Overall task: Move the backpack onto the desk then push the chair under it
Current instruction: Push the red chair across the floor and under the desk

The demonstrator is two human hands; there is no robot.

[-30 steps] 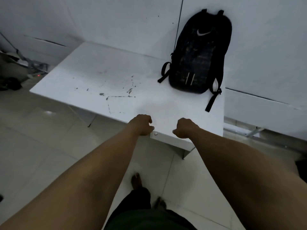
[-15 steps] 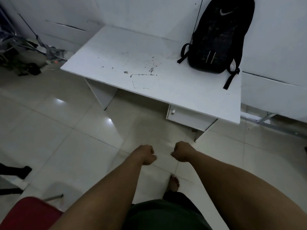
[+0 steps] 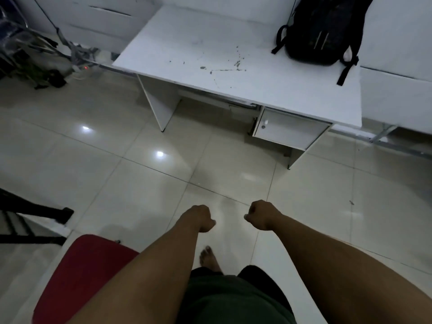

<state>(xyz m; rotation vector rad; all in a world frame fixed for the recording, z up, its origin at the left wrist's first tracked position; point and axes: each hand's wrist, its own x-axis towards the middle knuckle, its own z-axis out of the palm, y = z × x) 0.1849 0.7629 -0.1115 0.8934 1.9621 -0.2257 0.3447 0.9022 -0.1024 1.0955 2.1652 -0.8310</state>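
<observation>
Pale tiled floor (image 3: 98, 164) noted across most of the view, glossy, with two light reflections toward 10 o'clock of centre. White desk (image 3: 233, 54) found at 12 to 1 o'clock, back edge against the white wall (image 3: 397, 24), top marked with dark flecks and scratches (concentrated near mid-surface). Small drawer unit (image 3: 287, 132) observed beneath the desk's right end, fitted with a round lock or knob. Red chair seat (image 3: 79, 277) recorded at 7 o'clock, well apart from the desk, partly covered by the left forearm. Black backpack (image 3: 320, 31) located at 1 o'clock, standing on the desk's rear right corner and leaning on the wall, one strap trailing toward the desk's front edge. Black frame legs (image 3: 35, 211) seen at 9 o'clock. Tangle of cables and clutter (image 3: 42, 66) logged at 10 o'clock on the floor. Left hand (image 3: 201, 217) and right hand (image 3: 263, 213) held out low at 6 o'clock, close together but not touching, both clenched into loose fists, grasping nothing. One bare foot (image 3: 209, 258) sighted on the tiles below the hands.
</observation>
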